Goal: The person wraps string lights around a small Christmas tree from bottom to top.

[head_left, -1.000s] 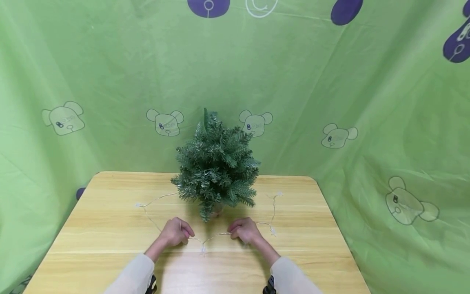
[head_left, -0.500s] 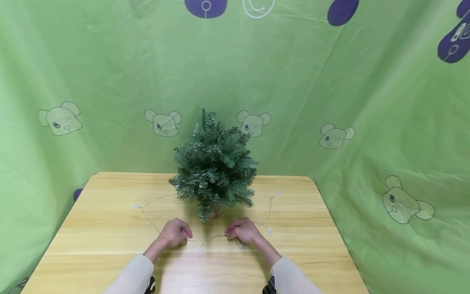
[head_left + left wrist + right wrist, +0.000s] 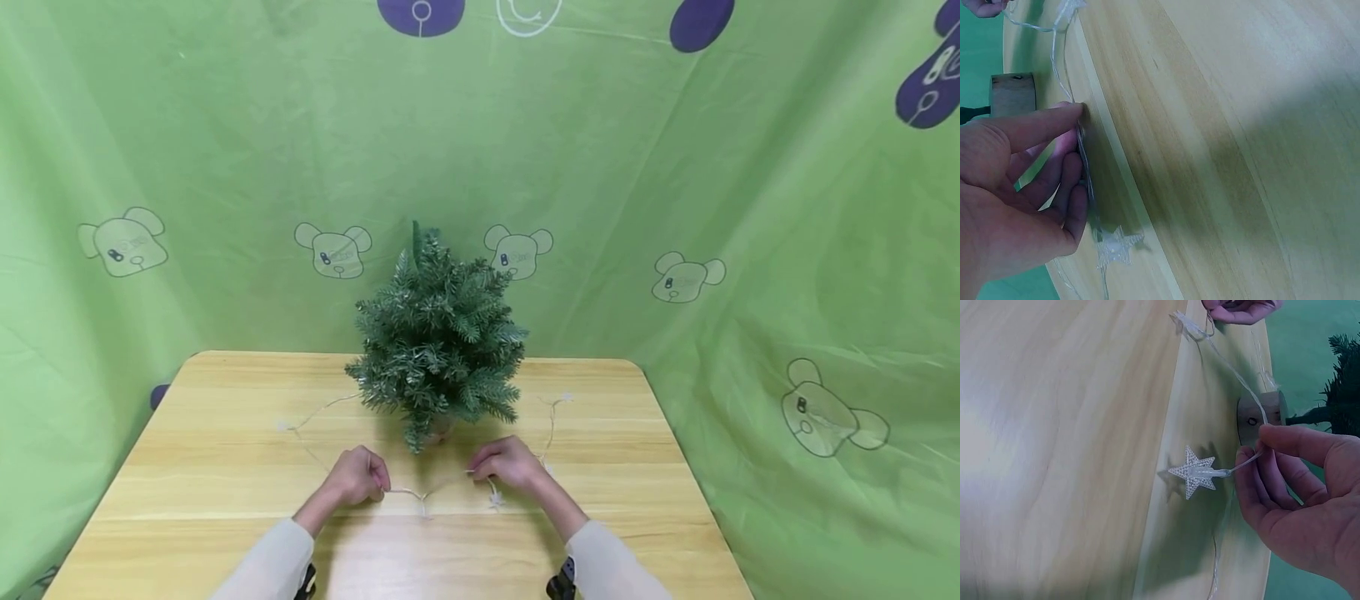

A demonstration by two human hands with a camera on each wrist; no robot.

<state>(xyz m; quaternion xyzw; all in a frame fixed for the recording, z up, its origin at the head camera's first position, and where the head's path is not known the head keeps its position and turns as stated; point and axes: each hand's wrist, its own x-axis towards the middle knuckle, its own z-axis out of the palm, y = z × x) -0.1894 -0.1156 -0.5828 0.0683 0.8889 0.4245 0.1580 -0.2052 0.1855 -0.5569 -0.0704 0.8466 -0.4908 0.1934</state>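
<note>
A string of star lights runs between both hands, its clear wire [image 3: 408, 492] drawn across the table in front of a small artificial Christmas tree [image 3: 442, 333]. My left hand [image 3: 358, 477] pinches the wire between thumb and fingertips; in the left wrist view a clear plastic star [image 3: 1119, 247] sits just beside those fingers. With thumb and fingertips, my right hand [image 3: 506, 462] pinches another stretch of wire. Close by it, a star [image 3: 1194, 472] sticks out on a short lead in the right wrist view. The tree's round wooden base [image 3: 1260, 415] stands behind the hands.
More of the string spreads over the wooden table [image 3: 225, 500], with a star [image 3: 283, 426] at left and another star [image 3: 567, 397] at right. Part of it passes out of sight by the tree. A green patterned cloth [image 3: 225, 125] hangs behind and at both sides.
My right hand has shifted slightly right and away from me, pulling the wire between the hands rightward. The star below it now shows more fully. My left hand has hardly moved.
</note>
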